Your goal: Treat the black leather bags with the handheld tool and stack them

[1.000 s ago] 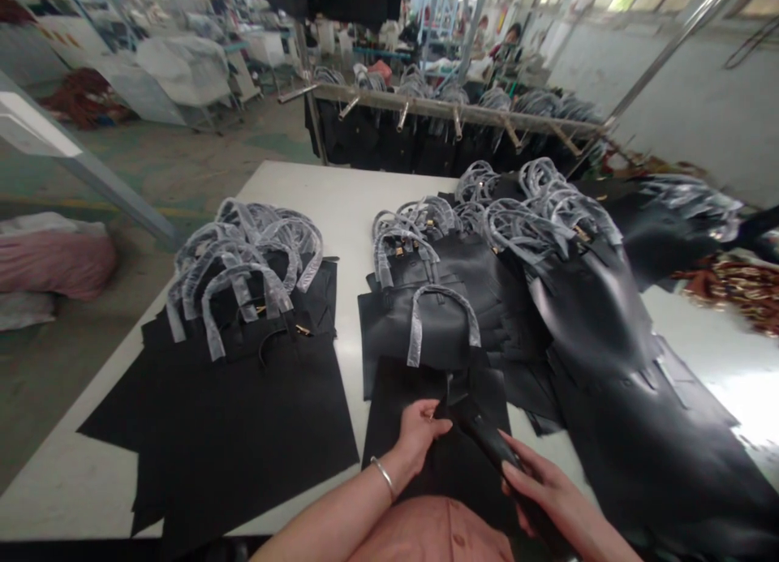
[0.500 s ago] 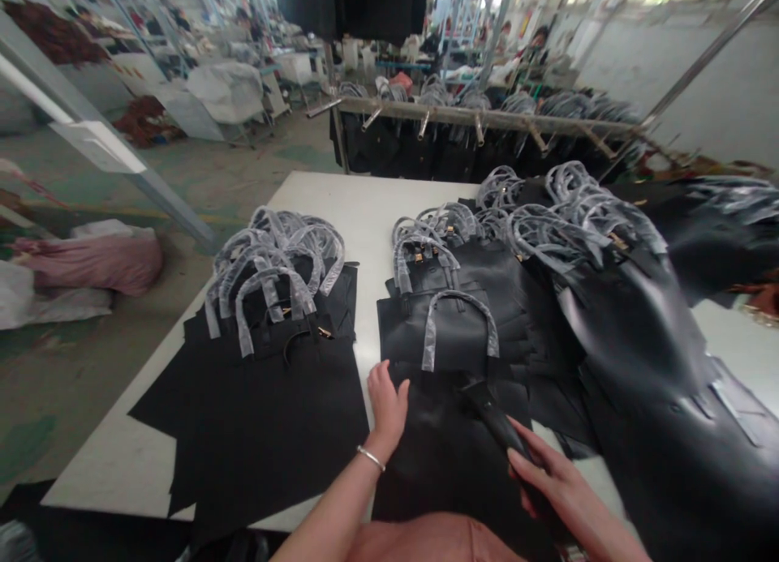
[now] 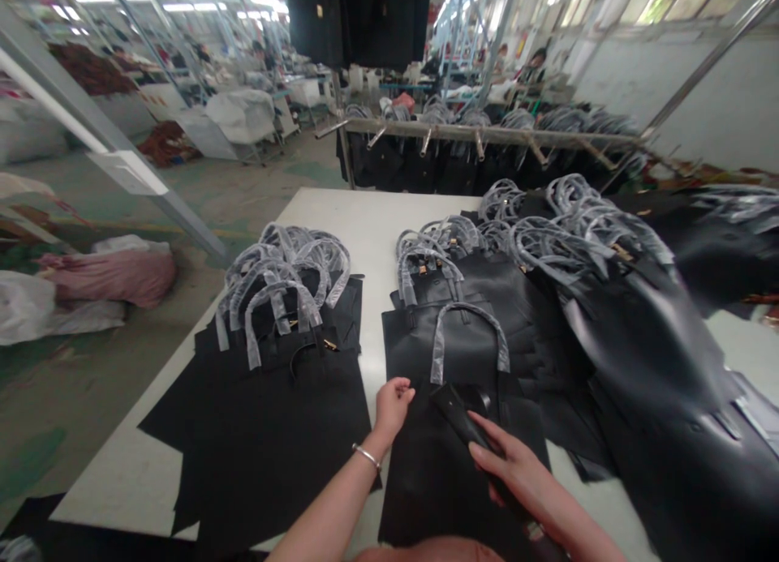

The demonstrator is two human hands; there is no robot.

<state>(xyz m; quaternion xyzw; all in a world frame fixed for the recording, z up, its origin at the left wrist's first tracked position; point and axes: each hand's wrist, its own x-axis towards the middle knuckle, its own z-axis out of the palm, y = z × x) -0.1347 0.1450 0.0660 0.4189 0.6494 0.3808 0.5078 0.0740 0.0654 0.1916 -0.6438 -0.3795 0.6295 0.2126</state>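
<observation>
My right hand is wrapped round a black handheld tool, whose head is over the upper part of a black leather panel. That panel has one plastic-wrapped handle arching above it. At the panel's left edge is my left hand, its fingers curled and thumb near the fingertips; whether anything thin is between them is too small to tell. On the left lies a stack of black panels with wrapped handles and a small gold clasp.
More black pieces with wrapped handles are heaped on the right of the white table. Behind it stands a metal rack hung with bags. A slanted metal post rises at the left. People sit in the background.
My right hand and the tool have moved left, nearer my left hand. The fingers of my left hand have gone from spread to curled. The view has tilted slightly up.
</observation>
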